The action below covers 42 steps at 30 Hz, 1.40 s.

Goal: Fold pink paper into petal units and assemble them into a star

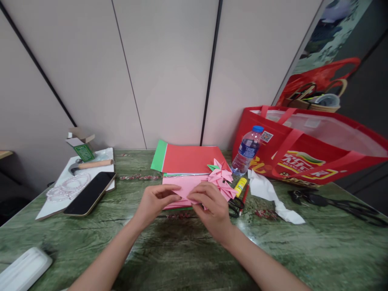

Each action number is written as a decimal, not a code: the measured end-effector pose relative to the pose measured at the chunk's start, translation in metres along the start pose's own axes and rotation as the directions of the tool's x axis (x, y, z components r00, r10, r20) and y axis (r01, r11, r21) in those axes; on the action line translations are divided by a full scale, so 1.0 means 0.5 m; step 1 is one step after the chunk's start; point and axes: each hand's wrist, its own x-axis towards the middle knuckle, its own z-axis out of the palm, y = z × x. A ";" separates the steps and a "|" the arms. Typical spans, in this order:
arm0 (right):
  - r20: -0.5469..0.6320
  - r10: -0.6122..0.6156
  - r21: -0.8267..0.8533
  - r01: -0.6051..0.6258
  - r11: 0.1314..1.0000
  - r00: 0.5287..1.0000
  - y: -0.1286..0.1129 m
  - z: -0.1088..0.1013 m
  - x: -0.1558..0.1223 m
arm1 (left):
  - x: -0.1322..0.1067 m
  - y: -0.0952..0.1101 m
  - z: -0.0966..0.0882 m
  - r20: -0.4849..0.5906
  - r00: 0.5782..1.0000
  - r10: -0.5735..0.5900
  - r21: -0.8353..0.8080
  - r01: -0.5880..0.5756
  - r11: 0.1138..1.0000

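Pink paper point(185, 191), pinched between thumb and fingers of the left hand point(156, 202) and of the right hand point(214, 210), just over the pink sheets point(170, 182) near the middle of the table point(169, 254). Best to line up the edges first, then press any crease flat with a fingertip from the middle outward. Keep pressure off the folded pink stars point(220, 174) close by the right hand, with glue stick point(240, 187) and bottle point(247, 151) farther right.
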 end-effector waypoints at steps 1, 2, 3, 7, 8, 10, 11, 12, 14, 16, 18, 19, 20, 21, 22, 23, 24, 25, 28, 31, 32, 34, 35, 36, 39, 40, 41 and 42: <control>0.001 -0.002 0.001 0.002 1.000 1.000 0.002 0.001 0.000 | 0.001 -0.002 0.000 -0.027 1.000 0.015 0.022 -0.015 1.000; 0.002 0.000 0.001 0.000 1.000 1.000 0.004 0.002 -0.001 | 0.002 -0.003 -0.001 -0.052 0.998 0.033 0.048 -0.031 0.998; 0.002 0.004 0.002 -0.004 1.000 1.000 0.007 0.004 -0.001 | 0.003 -0.004 -0.001 -0.074 0.996 0.053 0.075 -0.048 0.996; -0.014 0.041 -0.001 -0.041 0.999 0.999 0.015 0.008 -0.002 | 0.003 -0.003 0.000 -0.133 0.984 0.121 0.149 -0.101 0.984; -0.021 0.057 -0.002 -0.057 0.998 0.998 0.016 0.009 -0.002 | 0.003 -0.003 0.000 -0.143 0.982 0.121 0.150 -0.099 0.984; -0.037 0.091 -0.005 -0.091 0.996 0.995 0.019 0.009 -0.003 | 0.003 -0.004 0.001 -0.153 0.983 0.101 0.138 -0.079 0.987; -0.044 0.108 -0.005 -0.108 0.994 0.993 0.020 0.009 -0.003 | 0.003 -0.006 0.001 -0.155 0.984 0.087 0.129 -0.068 0.989; -0.050 0.125 -0.003 -0.126 0.992 0.991 0.021 0.010 -0.003 | 0.002 -0.007 0.002 -0.155 0.985 0.075 0.118 -0.057 0.991; -0.055 0.178 0.005 -0.178 0.984 0.982 0.022 0.011 -0.005 | 0.002 -0.011 0.003 -0.158 0.986 0.056 0.092 -0.042 0.995; -0.051 0.261 0.022 -0.261 0.965 0.964 0.023 0.013 -0.006 | 0.001 -0.015 0.006 -0.160 0.986 0.039 0.056 -0.031 0.998; -0.033 0.349 0.055 -0.347 0.936 0.937 0.024 0.016 -0.006 | 0.001 -0.018 0.009 -0.155 0.988 0.009 -0.005 -0.010 1.000; -0.021 0.388 0.075 -0.385 0.920 0.922 0.025 0.018 -0.007 | 0.001 -0.019 0.010 -0.150 0.989 -0.011 -0.047 0.004 0.999; -0.009 0.421 0.097 -0.418 0.903 0.907 0.027 0.019 -0.006 | 0.001 -0.020 0.012 -0.144 0.989 -0.033 -0.095 0.019 0.995; 0.010 0.452 0.121 -0.450 0.885 0.892 0.028 0.021 -0.006 | 0.001 -0.021 0.014 -0.134 0.989 -0.054 -0.148 0.034 0.988; 0.038 0.483 0.149 -0.483 0.863 0.875 0.028 0.022 -0.005 | 0.001 -0.022 0.015 -0.122 0.990 -0.073 -0.202 0.048 0.978; 0.073 0.514 0.178 -0.518 0.837 0.855 0.028 0.023 -0.004 | 0.001 -0.023 0.017 -0.109 0.990 -0.088 -0.251 0.058 0.966; 0.110 0.544 0.208 -0.554 0.806 0.832 0.027 0.024 -0.003 | 0.001 -0.024 0.018 -0.094 0.991 -0.099 -0.294 0.067 0.953; 0.144 0.570 0.239 -0.588 0.773 0.809 0.026 0.024 -0.002 | 0.001 -0.026 0.019 -0.081 0.991 -0.106 -0.331 0.074 0.941; 0.197 0.631 0.313 -0.658 0.685 0.751 0.019 0.023 0.001 | 0.001 -0.031 0.020 -0.056 0.992 -0.111 -0.403 0.079 0.912; 0.200 0.673 0.333 -0.695 0.637 0.713 0.014 0.022 0.002 | 0.000 -0.035 0.022 -0.041 0.993 -0.111 -0.434 0.082 0.897; 0.196 0.681 0.332 -0.701 0.630 0.705 0.013 0.022 0.002 | -0.001 -0.036 0.023 -0.039 0.993 -0.112 -0.440 0.083 0.894; 0.189 0.693 0.338 -0.709 0.619 0.696 0.011 0.022 0.001 | -0.001 -0.035 0.025 -0.043 0.992 -0.117 -0.452 0.085 0.888; 0.188 0.697 0.345 -0.711 0.613 0.692 0.011 0.022 0.001 | -0.001 -0.035 0.026 -0.048 0.991 -0.121 -0.457 0.086 0.885; 0.187 0.699 0.353 -0.711 0.608 0.690 0.010 0.022 0.001 | -0.001 -0.034 0.028 -0.053 0.991 -0.126 -0.461 0.087 0.883; 0.170 0.702 0.359 -0.707 0.610 0.692 0.008 0.022 0.001 | -0.002 -0.030 0.032 -0.067 0.988 -0.140 -0.466 0.093 0.880; 0.162 0.702 0.351 -0.705 0.616 0.693 0.008 0.022 0.002 | -0.002 -0.029 0.033 -0.070 0.987 -0.142 -0.465 0.094 0.880; 0.153 0.705 0.341 -0.706 0.620 0.693 0.007 0.022 0.002 | -0.003 -0.028 0.034 -0.073 0.987 -0.143 -0.466 0.093 0.880; 0.144 0.709 0.332 -0.708 0.623 0.691 0.007 0.022 0.002 | -0.003 -0.028 0.035 -0.076 0.987 -0.143 -0.466 0.092 0.880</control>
